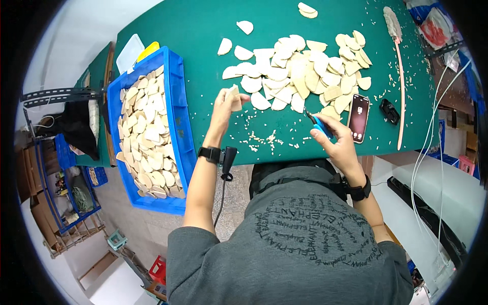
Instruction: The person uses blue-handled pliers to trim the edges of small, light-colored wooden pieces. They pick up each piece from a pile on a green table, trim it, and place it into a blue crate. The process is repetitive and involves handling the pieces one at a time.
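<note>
Off the left edge of the green bench (203, 30) sits a blue crate (175, 109), filled with pale, flat, half-round pieces (145, 137) stacked in rows. Behind it, at the far left corner, lie a white lid (128, 51) and something yellow (148, 50).

The person's left hand (223, 104) is raised over the bench just right of the crate, fingers closed around one pale piece (236, 97) held upright, clear of the surface. A black wristband (209, 154) rings that wrist.

Small pale trimmings (262, 140) are scattered along the near edge, between the two hands. Beyond them, across the middle of the bench, spreads a loose heap of the same half-round pieces (300, 76), with a few strays toward the far edge.

The right hand (338, 140) hovers near the near edge, clenched on a blue-handled cutter (319, 125) whose dark tip points toward the heap. Just right of it a phone (359, 118) lies face up, then a small black object (390, 112), and a long thin stick with a fluffy end (399, 76) running toward the far right corner.
</note>
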The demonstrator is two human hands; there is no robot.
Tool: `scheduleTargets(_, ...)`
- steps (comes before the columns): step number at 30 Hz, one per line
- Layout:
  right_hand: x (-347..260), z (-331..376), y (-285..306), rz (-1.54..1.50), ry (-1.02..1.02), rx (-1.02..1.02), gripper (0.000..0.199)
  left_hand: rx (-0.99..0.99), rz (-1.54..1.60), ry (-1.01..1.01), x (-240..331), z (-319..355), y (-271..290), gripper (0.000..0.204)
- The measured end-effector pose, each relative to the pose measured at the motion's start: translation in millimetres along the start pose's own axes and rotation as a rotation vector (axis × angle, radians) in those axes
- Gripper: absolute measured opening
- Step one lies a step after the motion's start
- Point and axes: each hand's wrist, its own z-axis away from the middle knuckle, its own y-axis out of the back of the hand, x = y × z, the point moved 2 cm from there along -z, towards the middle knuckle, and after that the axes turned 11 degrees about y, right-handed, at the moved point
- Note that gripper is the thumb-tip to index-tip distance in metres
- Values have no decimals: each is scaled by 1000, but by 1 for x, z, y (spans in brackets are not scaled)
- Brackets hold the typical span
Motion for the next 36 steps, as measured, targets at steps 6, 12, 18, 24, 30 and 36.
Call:
scheduleTargets(6,-29,-19,-13,6,117,-168,40,-282,451,-33,32,94,-55,28)
scheduleTargets(12,-45,-16,-7,57,253,-181,39,50,-59,-369,58,140,-73,24)
scheduleTargets(18,-50,-11,-3,59,307,-190,39,133,-30,-418,70,161,-82,24)
scheduleTargets(24,-50,-8,-1,41,363,-152,41,249,-211,-589,71,168,-87,22)
scheduleTargets(30,-50,-8,4,45,349,-207,39,291,-184,-655,69,170,-93,22)
scheduleTargets(36,-48,-9,7,18,377,-190,36,310,-240,-697,70,170,-95,21)
